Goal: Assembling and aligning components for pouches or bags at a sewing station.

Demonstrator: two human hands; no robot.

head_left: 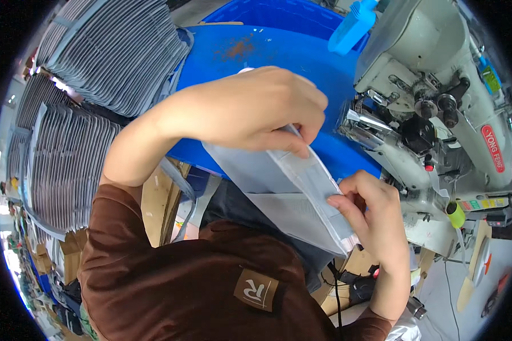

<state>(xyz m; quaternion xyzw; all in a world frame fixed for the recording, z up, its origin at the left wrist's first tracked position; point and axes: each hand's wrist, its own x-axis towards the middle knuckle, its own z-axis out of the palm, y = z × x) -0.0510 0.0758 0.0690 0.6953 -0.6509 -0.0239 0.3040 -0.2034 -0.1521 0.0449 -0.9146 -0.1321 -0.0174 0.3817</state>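
A light grey fabric panel (287, 207) hangs at a slant in front of my body, part of it finely ribbed or mesh-like. My left hand (261, 111) reaches across from the left and pinches the panel's upper edge between thumb and fingers. Farther down the same edge, my right hand (370, 210) grips it with the thumb on the near face. Between the two hands runs a narrow folded band along the edge. Some fingertips of both hands are hidden behind the fabric.
A sewing machine (432, 108) stands close on the right. Beyond my hands lies a blue work surface (210, 62) with brown dust, a blue bottle (352, 28) and a blue bin (279, 12). Tall stacks of grey panels (119, 57) rise at the left.
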